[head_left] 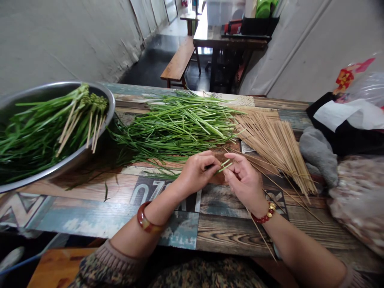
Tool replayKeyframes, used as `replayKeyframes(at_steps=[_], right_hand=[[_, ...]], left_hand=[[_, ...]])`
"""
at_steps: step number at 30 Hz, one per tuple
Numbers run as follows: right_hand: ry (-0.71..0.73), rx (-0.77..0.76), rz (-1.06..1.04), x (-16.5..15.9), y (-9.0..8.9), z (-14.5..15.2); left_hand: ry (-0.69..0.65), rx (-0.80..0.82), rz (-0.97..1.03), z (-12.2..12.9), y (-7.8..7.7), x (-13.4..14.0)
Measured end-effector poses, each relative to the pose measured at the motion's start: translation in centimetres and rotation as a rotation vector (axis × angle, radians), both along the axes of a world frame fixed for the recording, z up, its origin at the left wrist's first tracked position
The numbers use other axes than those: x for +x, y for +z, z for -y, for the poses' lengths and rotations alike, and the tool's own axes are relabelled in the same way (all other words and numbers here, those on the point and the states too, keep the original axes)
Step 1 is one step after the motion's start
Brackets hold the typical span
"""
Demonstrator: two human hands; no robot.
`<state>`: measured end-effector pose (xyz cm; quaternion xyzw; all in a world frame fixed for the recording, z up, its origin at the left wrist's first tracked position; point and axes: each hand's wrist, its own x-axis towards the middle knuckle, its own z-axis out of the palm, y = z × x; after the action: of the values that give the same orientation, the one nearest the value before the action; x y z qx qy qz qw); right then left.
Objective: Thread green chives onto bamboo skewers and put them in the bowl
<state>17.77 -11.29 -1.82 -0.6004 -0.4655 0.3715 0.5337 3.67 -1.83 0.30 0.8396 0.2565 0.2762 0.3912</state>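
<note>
Over the near part of the table, my left hand (199,170) is closed on a few garlic chive stalks (225,165), whose cut ends point to the right. Thumb and fingers of my right hand (243,178) pinch at those ends. A thin bamboo skewer (261,233) runs from under my right palm down toward the table's front edge; its tip is hidden by the fingers. Just beyond my hands lies a loose pile of garlic chives (180,124). To its right, many bamboo skewers (273,144) are spread in a fan, some strays lying nearer my right wrist.
A metal basin (111,105) at the left holds skewered chive bundles (90,106). On the right are a grey cloth (318,150), a black item with white paper (337,114) and a filled clear plastic bag (358,196). A bench (179,60) and another table stand beyond.
</note>
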Motion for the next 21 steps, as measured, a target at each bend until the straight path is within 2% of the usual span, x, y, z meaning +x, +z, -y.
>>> replayKeyframes(at_steps=[6,10,13,21], right_hand=[[-0.002,-0.006,-0.018,0.22,0.16,-0.12],[0.034,0.019,-0.025,0.4,0.15,-0.02],[0.07,0.023,-0.025,0.5,0.16,0.03],[0.038,-0.005,0.112,0.42,-0.04,0.26]], left_hand=[[-0.025,-0.092,0.025,0.21,0.61,0.06],[-0.093,-0.221,0.001,0.15,0.81,-0.11],[-0.077,-0.304,-0.001,0.18,0.73,-0.15],[-0.028,-0.281,-0.019,0.2,0.45,-0.1]])
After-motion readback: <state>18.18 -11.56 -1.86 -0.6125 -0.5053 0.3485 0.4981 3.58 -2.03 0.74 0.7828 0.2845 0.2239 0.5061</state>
